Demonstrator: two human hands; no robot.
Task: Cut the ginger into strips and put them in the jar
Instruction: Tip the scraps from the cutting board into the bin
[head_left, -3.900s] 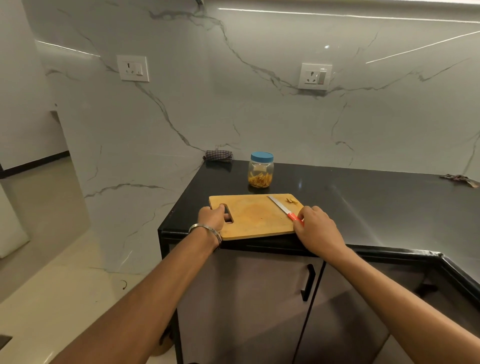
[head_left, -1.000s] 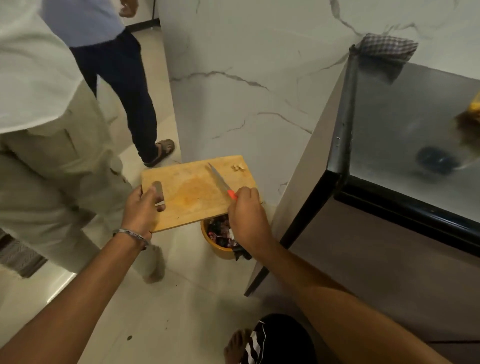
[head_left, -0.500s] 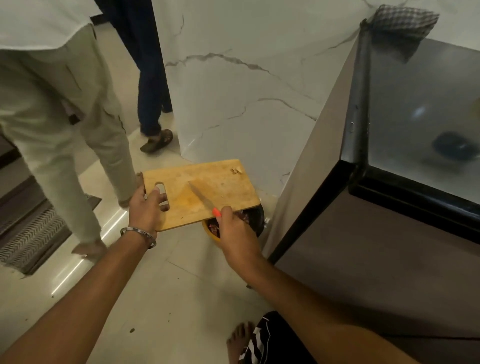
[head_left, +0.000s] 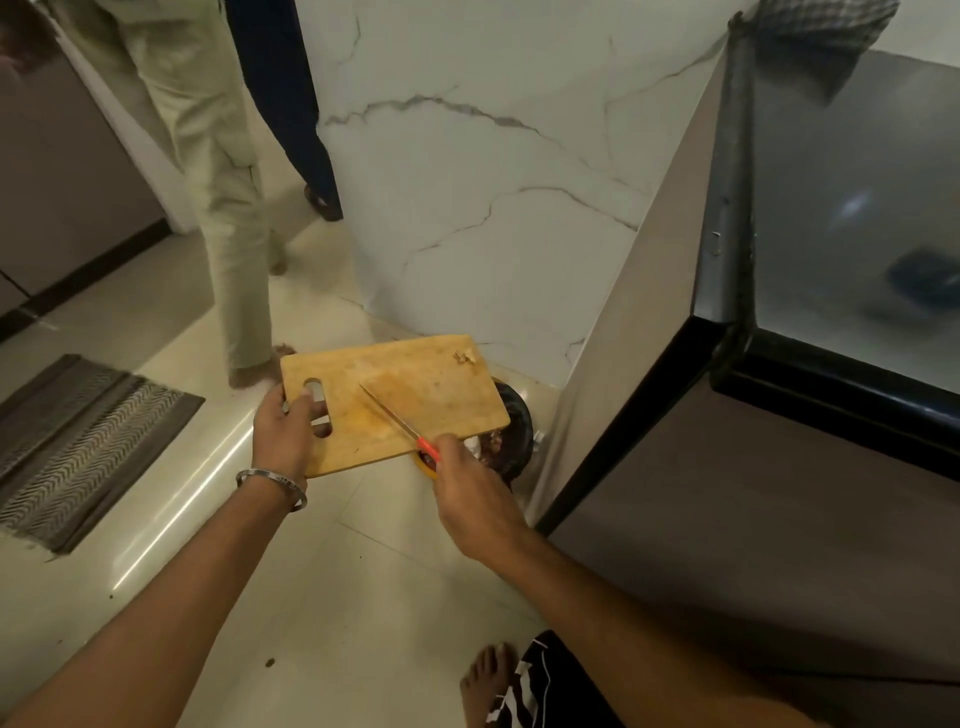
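My left hand (head_left: 284, 427) grips the wooden cutting board (head_left: 415, 384) at its handle slot and holds it in the air above the floor. My right hand (head_left: 470, 486) holds a knife (head_left: 395, 418) by its red handle, with the blade lying across the board's middle. A few small ginger scraps (head_left: 464, 357) sit near the board's far right corner. Under the board's right end stands an orange bin (head_left: 506, 441) with a dark liner and rubbish inside. Only the jar's blue lid shows, as a blurred reflection (head_left: 917, 270) on the black counter (head_left: 852, 208).
Two people's legs (head_left: 228, 208) stand on the tiled floor to the left of the marble wall panel (head_left: 493, 171). A grey ribbed mat (head_left: 78, 441) lies at far left. A checked cloth (head_left: 815, 26) hangs on the counter's far corner. My bare foot (head_left: 483, 680) is at the bottom.
I carried the board and knife from the counter down to the bin on the floor. In the last second the knife blade swung leftward onto the board's middle and the two people stepped further away.
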